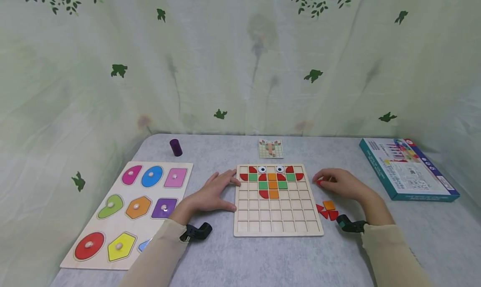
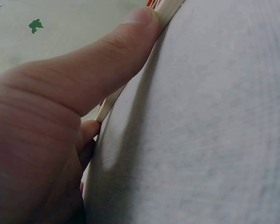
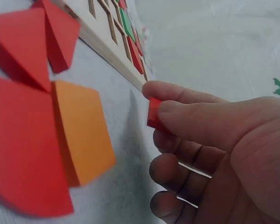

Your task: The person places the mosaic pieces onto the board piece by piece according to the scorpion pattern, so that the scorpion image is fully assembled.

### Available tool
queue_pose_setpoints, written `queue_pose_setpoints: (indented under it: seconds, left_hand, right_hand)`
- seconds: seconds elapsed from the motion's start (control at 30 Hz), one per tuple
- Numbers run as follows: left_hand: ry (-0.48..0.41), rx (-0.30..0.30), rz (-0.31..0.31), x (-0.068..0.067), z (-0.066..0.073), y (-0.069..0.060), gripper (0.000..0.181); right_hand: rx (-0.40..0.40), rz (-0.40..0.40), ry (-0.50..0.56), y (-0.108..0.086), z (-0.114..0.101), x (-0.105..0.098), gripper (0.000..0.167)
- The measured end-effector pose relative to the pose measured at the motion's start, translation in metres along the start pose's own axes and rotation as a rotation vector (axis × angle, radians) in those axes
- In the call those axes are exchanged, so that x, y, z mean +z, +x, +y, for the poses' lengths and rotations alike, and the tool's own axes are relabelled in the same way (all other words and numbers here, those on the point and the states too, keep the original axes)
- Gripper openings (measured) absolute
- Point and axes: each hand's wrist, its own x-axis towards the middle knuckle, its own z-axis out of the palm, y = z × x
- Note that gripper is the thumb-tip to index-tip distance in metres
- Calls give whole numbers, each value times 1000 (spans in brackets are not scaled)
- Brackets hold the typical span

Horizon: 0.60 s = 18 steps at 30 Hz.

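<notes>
A wooden grid board (image 1: 278, 226) lies flat on the table, its upper cells partly filled with red, green and orange pieces and two round eye pieces. My left hand (image 1: 212, 193) touches the board's left edge with thumb and fingertips, the fingers spread. Off the board's right edge, my right hand (image 1: 343, 182) pinches a small red piece (image 3: 154, 112) between thumb and index finger; its full shape is hidden. Near that hand lie an orange square (image 1: 329, 205) and several red pieces (image 1: 333, 215), among them a rounded one in the right wrist view.
A pattern card (image 1: 270, 149) lies behind the board. To the left are a shape-puzzle board (image 1: 127, 193) with knobbed pieces and a dark purple cylinder (image 1: 175, 147). A flat teal-sided box (image 1: 413, 170) lies at the right. A printed curtain hangs behind the table.
</notes>
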Motion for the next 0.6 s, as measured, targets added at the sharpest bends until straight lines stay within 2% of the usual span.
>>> queue_pose_setpoints:
  seconds: [0.43,0.6]
  left_hand:
    - [1,6,1,-1,1,-1,66]
    - [3,6,0,-1,1,-1,66]
  right_hand:
    - [-25,33,21,4,-12,6,10]
    - [-66,59,28,5,-18,10,18]
